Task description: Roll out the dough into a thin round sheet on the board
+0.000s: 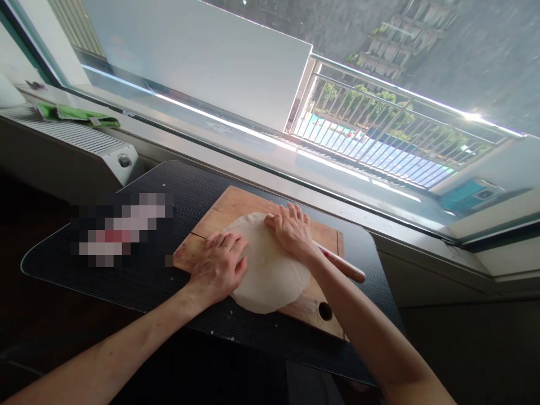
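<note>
L hand (219,265) flat on dough (270,270), R hand (293,229) at far edge

Both bare forearms reach forward from the lower edge of the view, converging toward the middle. The left hand (219,265) lies palm down, fingers together and slightly curled — flat, not gripping. The right hand (292,229) is also palm down, fingers spread — wrist bent upward.

Dark ribbed worktop (126,281) by the window, rounded corners. Wooden cutting board (219,211) lies directly on it, right of centre. Blurred patch left of the board. Few dough crumbs near front edge.
</note>
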A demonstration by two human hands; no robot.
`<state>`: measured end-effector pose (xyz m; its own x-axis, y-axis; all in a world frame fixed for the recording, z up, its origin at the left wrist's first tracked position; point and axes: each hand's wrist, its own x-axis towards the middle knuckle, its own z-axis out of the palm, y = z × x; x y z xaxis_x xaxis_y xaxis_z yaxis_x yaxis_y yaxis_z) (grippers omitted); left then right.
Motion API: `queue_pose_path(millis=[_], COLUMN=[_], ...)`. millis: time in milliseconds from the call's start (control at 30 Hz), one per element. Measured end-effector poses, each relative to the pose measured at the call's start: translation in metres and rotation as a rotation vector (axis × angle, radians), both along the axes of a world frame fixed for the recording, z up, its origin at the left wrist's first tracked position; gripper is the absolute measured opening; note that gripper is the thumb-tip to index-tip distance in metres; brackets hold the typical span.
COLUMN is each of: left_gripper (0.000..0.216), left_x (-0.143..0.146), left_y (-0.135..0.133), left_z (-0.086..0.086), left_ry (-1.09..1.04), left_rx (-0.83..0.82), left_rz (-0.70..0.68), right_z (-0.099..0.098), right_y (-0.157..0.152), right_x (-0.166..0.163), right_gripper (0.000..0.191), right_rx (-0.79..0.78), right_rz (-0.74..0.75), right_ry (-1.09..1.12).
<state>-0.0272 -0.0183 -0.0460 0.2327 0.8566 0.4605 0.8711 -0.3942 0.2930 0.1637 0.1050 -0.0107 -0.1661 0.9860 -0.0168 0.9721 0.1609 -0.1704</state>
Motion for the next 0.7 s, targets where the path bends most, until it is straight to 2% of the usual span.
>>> queue_pose_path(millis=[200, 267, 433, 600, 700], left_gripper=[0.027, 0.028, 0.027, 0.025, 0.025], left_x=[-0.001, -0.001, 0.0, -0.001, -0.001], left_y=[0.001, 0.0, 0.0, 0.001, 0.001], left_z=[0.0, 0.0, 0.0, -0.001, -0.001], left_ry=[0.002, -0.008, -0.009, 0.033, 0.029], left_rx=[-0.016, -0.02, -0.02, -0.005, -0.006], left_rz=[-0.005, -0.004, -0.004, 0.002, -0.004], right_z=[0.005, 0.004, -0.002, 0.005, 0.004], right_y=[0.045, 0.041, 0.009, 0.045, 0.043], right_x=[0.011, 0.009, -0.001, 0.008, 0.007], right_gripper=[0.047, 0.046, 0.048, 0.047, 0.046], right_rx=[-0.054, -0.053, 0.004, 0.001, 0.015], right_rz=[-0.215, -0.194, -0.002, -0.169, -0.158], right_ry=[0.027, 0.038, 0.021, 0.051, 0.056])
